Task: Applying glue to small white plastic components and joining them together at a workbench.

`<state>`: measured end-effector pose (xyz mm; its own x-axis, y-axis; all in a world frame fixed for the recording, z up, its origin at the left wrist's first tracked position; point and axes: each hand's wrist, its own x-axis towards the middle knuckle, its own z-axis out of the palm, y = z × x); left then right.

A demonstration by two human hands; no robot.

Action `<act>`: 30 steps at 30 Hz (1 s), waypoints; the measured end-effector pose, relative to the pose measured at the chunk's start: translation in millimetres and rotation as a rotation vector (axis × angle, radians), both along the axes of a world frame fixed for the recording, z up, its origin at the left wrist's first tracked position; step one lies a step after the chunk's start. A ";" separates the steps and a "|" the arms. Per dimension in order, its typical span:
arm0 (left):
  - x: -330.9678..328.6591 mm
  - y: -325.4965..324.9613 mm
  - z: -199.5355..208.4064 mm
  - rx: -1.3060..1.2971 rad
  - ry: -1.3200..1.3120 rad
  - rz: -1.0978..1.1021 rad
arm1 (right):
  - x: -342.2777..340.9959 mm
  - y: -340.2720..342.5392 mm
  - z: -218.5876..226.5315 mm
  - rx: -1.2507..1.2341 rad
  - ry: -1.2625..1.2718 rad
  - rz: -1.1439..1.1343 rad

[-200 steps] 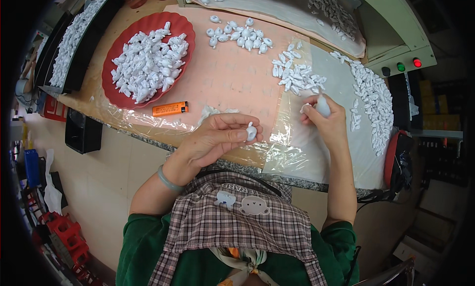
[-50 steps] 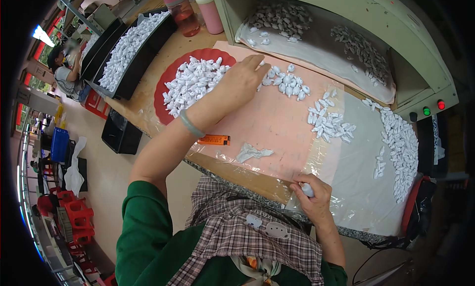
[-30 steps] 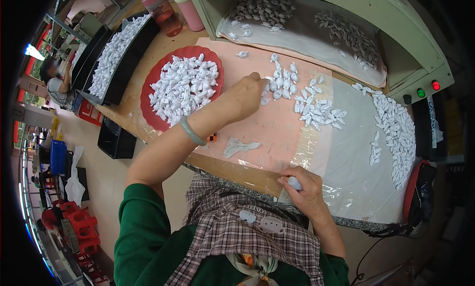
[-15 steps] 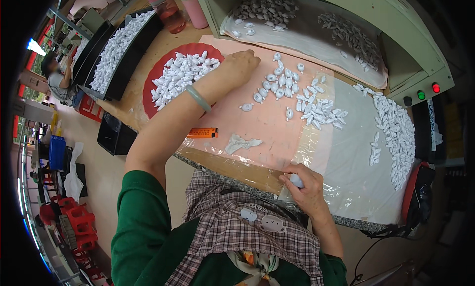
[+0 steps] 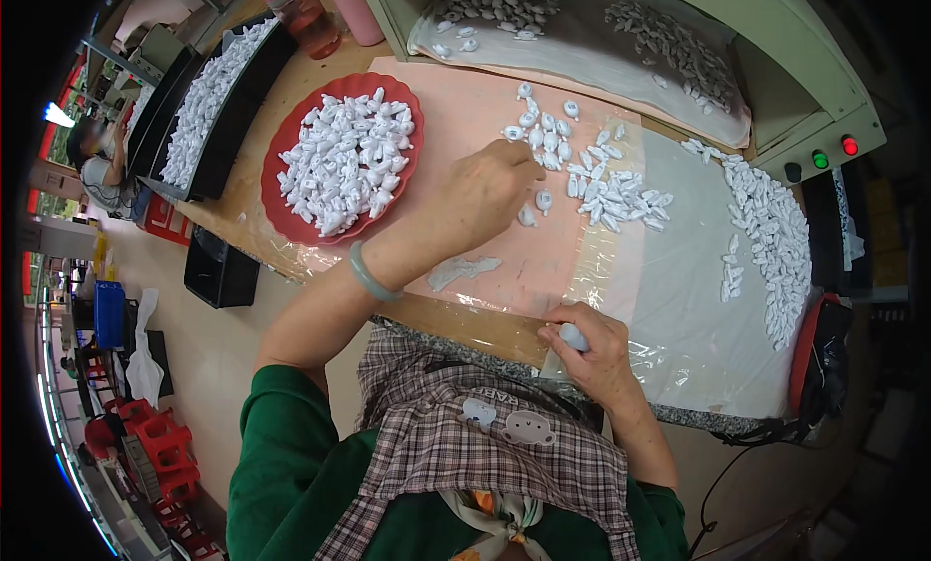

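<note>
My left hand (image 5: 490, 192) is over the pink sheet (image 5: 451, 105), its fingers bent and pinched together beside a loose group of small white knobbly pieces (image 5: 550, 139) with dark marks. What the fingertips hold, if anything, is hidden. Close to the table's front edge, my right hand (image 5: 596, 352) is closed around a pale, smooth, round-ended object (image 5: 573, 337); most of it is inside the fist. Left of my left forearm, a red scalloped plate (image 5: 274, 197) carries a heap of similar white pieces (image 5: 344, 159). More white pieces (image 5: 621, 202) lie right of the loose group.
A crumpled white scrap (image 5: 461, 270) lies near my left wrist. Many white pieces (image 5: 771, 241) line the right side. A pale green open-fronted cabinet (image 5: 805, 139) with lit buttons stands behind, white pieces inside. Black trays (image 5: 233, 125), bottles (image 5: 354, 13) and a person (image 5: 102, 168) are at left.
My left hand has moved right and nearer, from the sheet's far side to the loose pieces. The orange item by my forearm is now covered. My right hand keeps its grip.
</note>
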<state>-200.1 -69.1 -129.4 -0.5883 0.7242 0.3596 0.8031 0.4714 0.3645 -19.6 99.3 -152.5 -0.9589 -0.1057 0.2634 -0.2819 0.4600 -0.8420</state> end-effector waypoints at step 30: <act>25.2 8.9 7.7 0.142 -0.229 -0.097 | 1.9 3.5 3.3 -0.090 -0.105 -0.049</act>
<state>-175.0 -60.2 -121.7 -0.5961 0.7330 0.3276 0.7313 0.3272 0.5985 -17.7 102.7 -149.2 -0.9851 -0.0380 0.1680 -0.1693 0.3921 -0.9042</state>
